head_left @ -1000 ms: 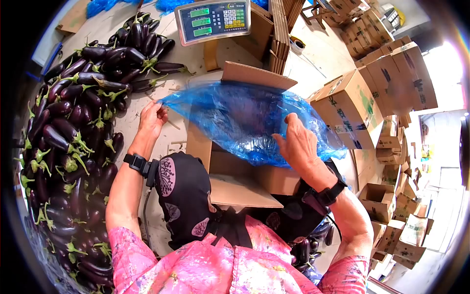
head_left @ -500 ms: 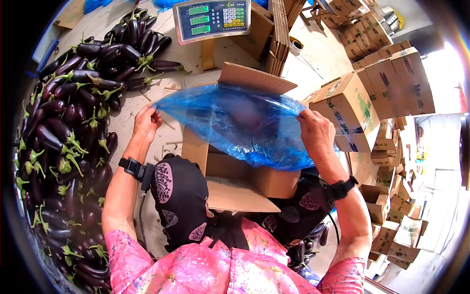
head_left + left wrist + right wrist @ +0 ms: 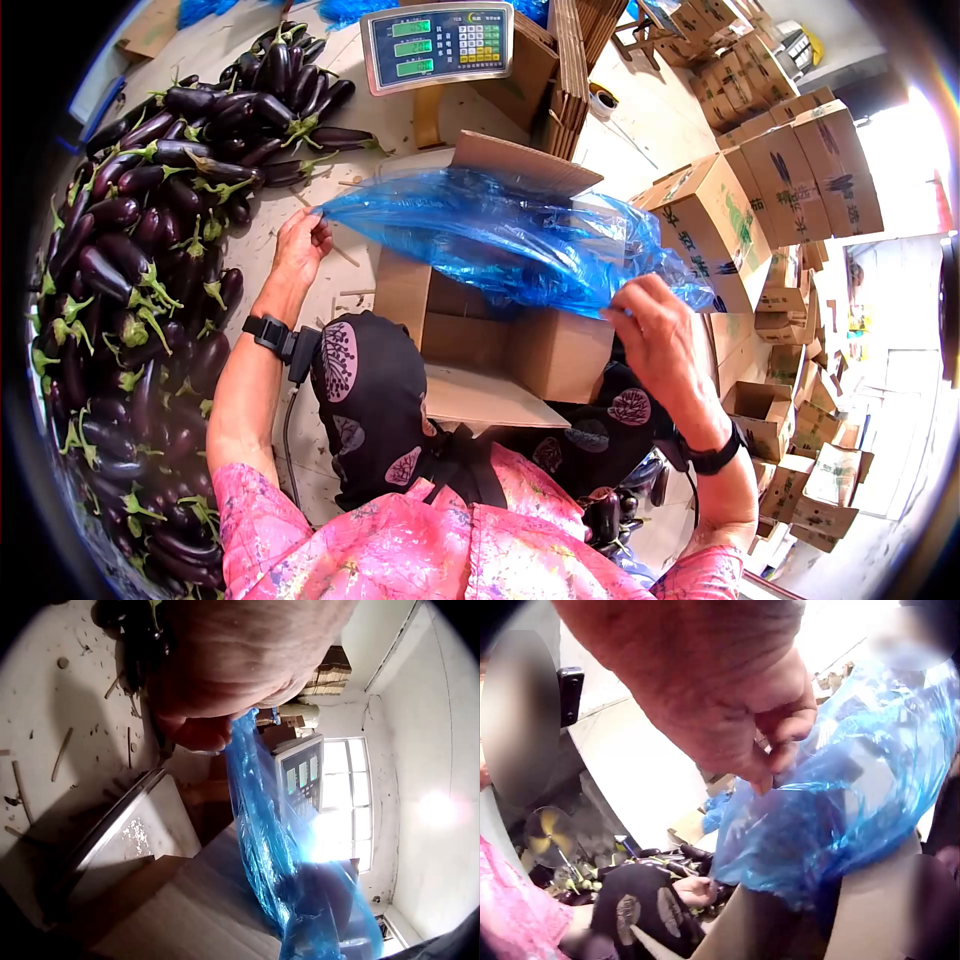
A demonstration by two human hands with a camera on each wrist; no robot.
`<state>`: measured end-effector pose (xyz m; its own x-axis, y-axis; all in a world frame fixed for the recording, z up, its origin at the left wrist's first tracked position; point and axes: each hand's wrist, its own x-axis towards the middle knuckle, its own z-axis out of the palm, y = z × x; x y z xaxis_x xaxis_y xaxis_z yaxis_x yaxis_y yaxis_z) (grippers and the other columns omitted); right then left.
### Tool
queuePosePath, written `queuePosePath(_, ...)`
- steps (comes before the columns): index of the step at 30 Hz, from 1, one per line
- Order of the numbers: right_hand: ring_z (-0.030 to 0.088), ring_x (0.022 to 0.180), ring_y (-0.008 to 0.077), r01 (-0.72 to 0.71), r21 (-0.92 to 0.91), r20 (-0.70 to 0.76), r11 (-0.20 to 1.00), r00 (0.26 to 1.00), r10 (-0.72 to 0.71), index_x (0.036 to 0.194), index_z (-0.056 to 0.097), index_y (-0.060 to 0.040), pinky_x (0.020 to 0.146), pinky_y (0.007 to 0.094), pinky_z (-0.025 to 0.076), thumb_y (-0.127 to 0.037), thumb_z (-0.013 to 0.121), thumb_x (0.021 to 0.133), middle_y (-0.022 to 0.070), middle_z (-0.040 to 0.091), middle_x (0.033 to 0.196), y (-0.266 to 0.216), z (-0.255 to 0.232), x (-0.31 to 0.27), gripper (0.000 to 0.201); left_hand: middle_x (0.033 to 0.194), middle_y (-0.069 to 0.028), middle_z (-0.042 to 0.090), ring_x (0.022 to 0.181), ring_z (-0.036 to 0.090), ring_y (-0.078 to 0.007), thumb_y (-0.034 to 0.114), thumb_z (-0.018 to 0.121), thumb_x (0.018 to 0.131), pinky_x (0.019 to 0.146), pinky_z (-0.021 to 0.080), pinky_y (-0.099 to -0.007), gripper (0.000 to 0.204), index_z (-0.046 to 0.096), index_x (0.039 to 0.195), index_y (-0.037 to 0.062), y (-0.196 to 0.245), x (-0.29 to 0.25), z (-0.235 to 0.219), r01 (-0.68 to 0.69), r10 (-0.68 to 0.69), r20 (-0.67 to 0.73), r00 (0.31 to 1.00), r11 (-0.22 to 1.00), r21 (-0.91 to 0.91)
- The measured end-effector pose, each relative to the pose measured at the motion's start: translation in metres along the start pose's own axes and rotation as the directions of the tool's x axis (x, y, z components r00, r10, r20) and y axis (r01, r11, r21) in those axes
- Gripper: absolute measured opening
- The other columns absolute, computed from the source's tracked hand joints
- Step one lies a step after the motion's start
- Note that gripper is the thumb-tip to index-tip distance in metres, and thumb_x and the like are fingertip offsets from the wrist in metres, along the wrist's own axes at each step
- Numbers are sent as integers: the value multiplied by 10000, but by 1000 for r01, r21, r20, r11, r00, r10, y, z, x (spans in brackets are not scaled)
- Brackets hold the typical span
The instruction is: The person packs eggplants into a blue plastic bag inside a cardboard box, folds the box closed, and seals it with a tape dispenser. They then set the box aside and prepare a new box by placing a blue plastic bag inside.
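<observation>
A thin blue plastic bag stretches between both hands above an open cardboard box. My left hand pinches the bag's left corner; in the left wrist view the gathered film runs down from the thumb and fingers. On the other side my right hand pinches the bag's near right edge, and in the right wrist view the film hangs from the fingertips. The box stands between the knees, its near flap folded out and its far flap raised. Part of its opening is hidden under the bag.
A large heap of eggplants lies at the left. Beyond the box stands a scale display, with folded cardboard beside it. At the right are a printed carton and several stacked boxes.
The right hand first moved right to the bag's edge, then came down nearer the body with it. The bag's wide mouth has narrowed into folds. The left hand has kept its corner.
</observation>
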<state>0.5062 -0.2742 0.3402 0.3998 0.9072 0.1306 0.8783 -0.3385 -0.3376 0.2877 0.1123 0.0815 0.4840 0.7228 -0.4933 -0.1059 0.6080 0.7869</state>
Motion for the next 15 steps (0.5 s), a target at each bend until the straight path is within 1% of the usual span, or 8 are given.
queuePosePath(4,625,722,409,-44,70,72,997,997,39,936,615,-33,612,456,498,-39,637,896,162,595,837,-20,-5,-16,46,881,-35,619,811,625,-169,126,532,980,746,555,-339,105,601,1057,108,6,-2,3,27,-27,-6,1000,1000,-6)
queuePosePath(7,630,712,400,-118,421,217,899,976,27,941,613,-19,610,449,503,-8,620,881,163,613,861,-52,-19,-23,61,950,-68,619,912,620,-221,122,482,998,842,541,-401,137,583,1087,96,8,-1,4,54,-55,-5,998,992,-117)
queuePosePath(9,642,728,381,-176,495,401,851,915,-44,962,613,-15,604,430,508,19,614,848,162,631,882,-70,-22,-36,118,987,-85,615,956,606,-246,126,452,1010,880,523,-433,153,565,1105,88,6,14,-3,82,-81,11,997,969,-231)
queuePosePath(10,645,737,366,-62,551,379,832,907,-184,1000,594,-28,591,435,501,26,630,808,158,615,861,-74,-12,-44,202,949,-76,624,857,615,-224,125,439,1022,814,542,-385,147,542,1119,83,10,13,-1,86,-90,-7,996,970,-228)
queuePosePath(11,646,739,350,-6,549,407,836,875,-261,1022,566,-46,582,435,506,12,647,789,149,591,827,-82,-1,-50,253,938,-72,628,825,614,-214,119,434,1024,790,546,-367,143,541,1112,82,8,23,-11,110,-89,97,991,967,-228)
queuePosePath(13,643,742,343,7,444,559,896,780,-283,1034,538,-58,590,433,519,-20,653,792,135,573,816,-97,19,-64,271,915,-64,634,760,613,-195,108,425,1028,741,552,-330,138,541,1099,79,-1,53,-45,157,-85,304,949,962,-222)
queuePosePath(14,632,708,319,45,443,544,896,781,-308,1017,538,-55,575,424,510,-37,670,780,120,546,788,-102,31,-70,271,876,-48,634,688,599,-170,86,412,1028,656,547,-301,159,561,1081,72,-1,56,-50,204,-86,387,918,939,-276)
queuePosePath(15,620,675,295,82,441,528,894,781,-333,999,537,-51,559,415,501,-53,687,768,105,520,760,-105,44,-76,275,864,-44,626,673,588,-161,89,413,1028,629,535,-295,163,566,1080,70,4,39,-37,156,-86,291,953,961,-227)
